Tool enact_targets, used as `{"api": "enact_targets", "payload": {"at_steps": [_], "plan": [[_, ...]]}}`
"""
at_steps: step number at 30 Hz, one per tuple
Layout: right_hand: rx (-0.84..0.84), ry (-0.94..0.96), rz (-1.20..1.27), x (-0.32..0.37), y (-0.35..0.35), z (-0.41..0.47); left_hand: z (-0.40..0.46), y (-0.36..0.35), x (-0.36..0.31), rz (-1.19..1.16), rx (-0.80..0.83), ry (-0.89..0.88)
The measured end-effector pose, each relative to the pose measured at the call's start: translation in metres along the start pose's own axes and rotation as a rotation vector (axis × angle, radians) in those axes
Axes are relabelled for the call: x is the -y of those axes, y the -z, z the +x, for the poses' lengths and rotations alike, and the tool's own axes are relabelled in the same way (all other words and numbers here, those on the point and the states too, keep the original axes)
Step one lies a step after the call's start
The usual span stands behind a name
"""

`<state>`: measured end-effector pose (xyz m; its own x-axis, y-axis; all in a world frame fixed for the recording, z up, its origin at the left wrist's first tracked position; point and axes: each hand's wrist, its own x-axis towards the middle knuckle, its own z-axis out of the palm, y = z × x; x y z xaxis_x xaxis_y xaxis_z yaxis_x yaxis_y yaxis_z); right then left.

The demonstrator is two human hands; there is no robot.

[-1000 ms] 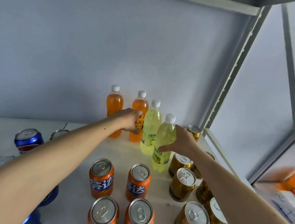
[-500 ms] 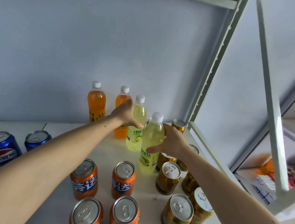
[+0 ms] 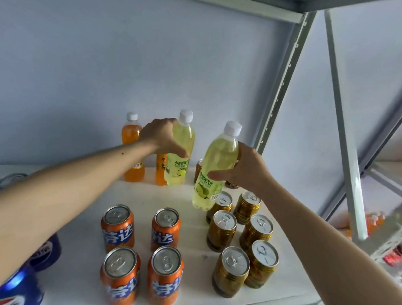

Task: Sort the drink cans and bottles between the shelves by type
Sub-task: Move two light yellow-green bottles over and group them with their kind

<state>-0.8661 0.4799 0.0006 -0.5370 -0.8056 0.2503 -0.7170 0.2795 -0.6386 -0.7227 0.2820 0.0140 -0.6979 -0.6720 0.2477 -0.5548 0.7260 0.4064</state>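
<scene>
Between the right hand's curled fingers sits a lime bottle, tilted, above the shelf; left hand grips another lime bottle, orange bottles just behind its fingers.

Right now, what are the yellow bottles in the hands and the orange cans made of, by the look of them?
Yellow bottles: probably clear plastic, glossy; the pale drink shows through, with a printed label and white screw cap. Orange cans: likely aluminium; bare silvery tops with pull tabs, shiny printed orange sides.
</scene>
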Motion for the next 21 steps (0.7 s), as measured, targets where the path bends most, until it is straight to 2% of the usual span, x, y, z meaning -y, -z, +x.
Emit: {"api": "enact_targets", "payload": {"at_steps": [7,12,21], "plan": [[-0.106,0.034,0.076,0.013,0.067,-0.047,-0.049,0.06,-0.066,0.024,-0.072,-0.036],[-0.142,0.037,0.07,-0.004,0.121,-0.115,-0.109,0.068,-0.133,-0.005,-0.055,-0.086],[-0.147,-0.074,0.021,-0.082,0.214,-0.255,-0.197,0.024,-0.265,-0.2,0.148,-0.231]]}}
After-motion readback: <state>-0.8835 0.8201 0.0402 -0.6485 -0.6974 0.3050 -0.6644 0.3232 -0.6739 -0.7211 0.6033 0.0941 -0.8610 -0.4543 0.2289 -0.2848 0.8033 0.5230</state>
